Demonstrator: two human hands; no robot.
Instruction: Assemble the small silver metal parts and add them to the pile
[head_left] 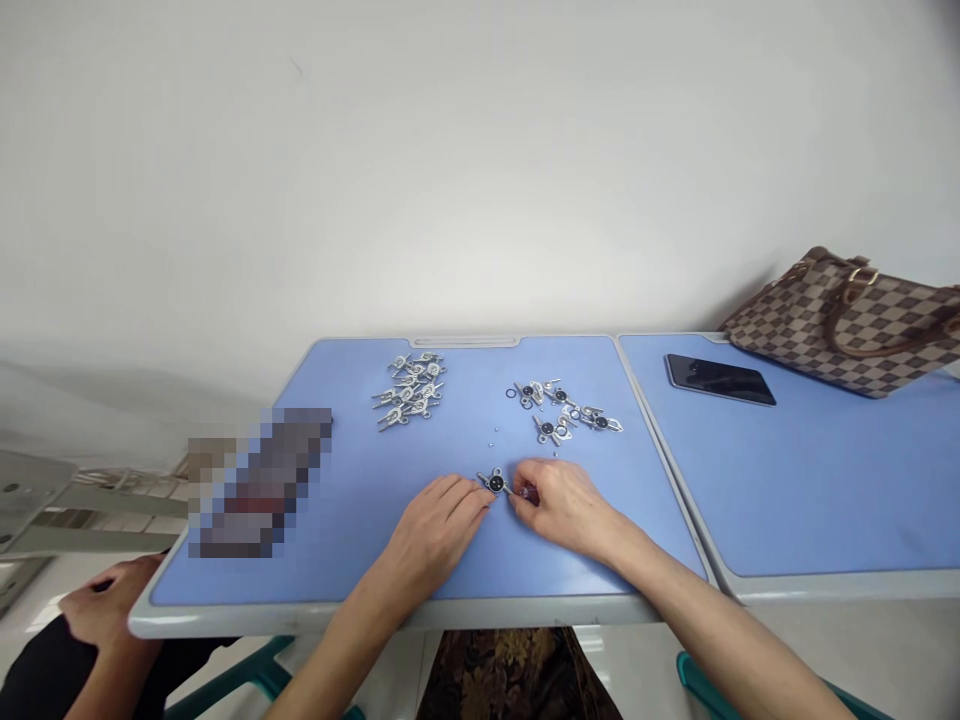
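Note:
A small metal fitting (496, 483) with a round black centre and thin pipe stubs lies on the blue table in front of me. My left hand (442, 518) has its fingers closed on the fitting's left and lower side. Beside its right stub, my right hand (559, 500) is curled, thumb and forefinger pinched close to the stub. A clear purplish handle-like piece (529, 493) shows inside those fingers; its full shape is hidden. Farther back right are several similar fittings (548, 428) with black centres, loose plates and black rings (511, 393). Tiny screws (491, 444) lie just beyond my hands.
A pile of bare metal fittings (411, 390) sits back left. Left of it is a pixelated dark object (262, 485). Another person's hand (112, 600) rests by the left edge. A phone (720, 380) and a checkered handbag (840, 320) occupy the adjoining right table, against the wall.

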